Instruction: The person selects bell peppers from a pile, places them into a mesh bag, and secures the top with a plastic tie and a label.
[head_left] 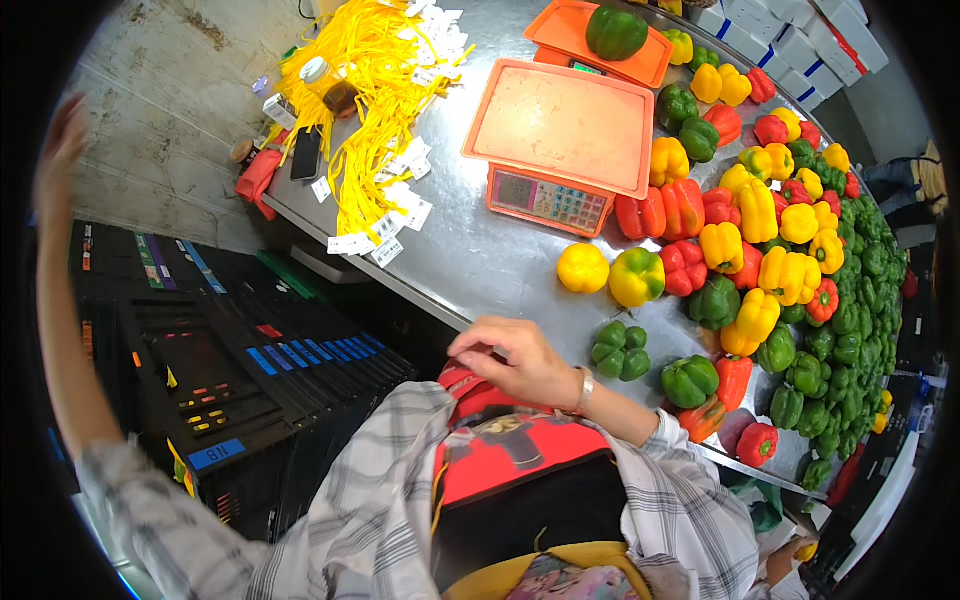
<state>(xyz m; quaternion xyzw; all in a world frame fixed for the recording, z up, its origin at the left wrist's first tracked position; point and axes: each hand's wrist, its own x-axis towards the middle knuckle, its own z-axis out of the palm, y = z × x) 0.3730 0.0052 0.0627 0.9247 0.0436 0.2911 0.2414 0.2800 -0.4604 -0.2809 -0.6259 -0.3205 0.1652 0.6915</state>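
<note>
My left hand [62, 150] is raised at the far left, beside the pale wall. It is smeared by motion, so its fingers cannot be read. My right hand [520, 362] hovers in front of my body at the table's near edge, its fingers loosely curled together and nothing visible in them. To its right lies a green bell pepper [621, 351]. Beyond it on the metal table [440, 262] are a yellow bell pepper [583, 268] and a yellow-green one [637, 277]. An orange weighing scale [560, 125] stands farther back.
Yellow tie strips [375, 130] with white tags, a jar [327, 85] and a phone [306, 155] lie at the table's left. A second scale [645, 55] bears a green pepper. Mixed peppers [790, 270] cover the right side. Stacked black crates [200, 350] stand at lower left.
</note>
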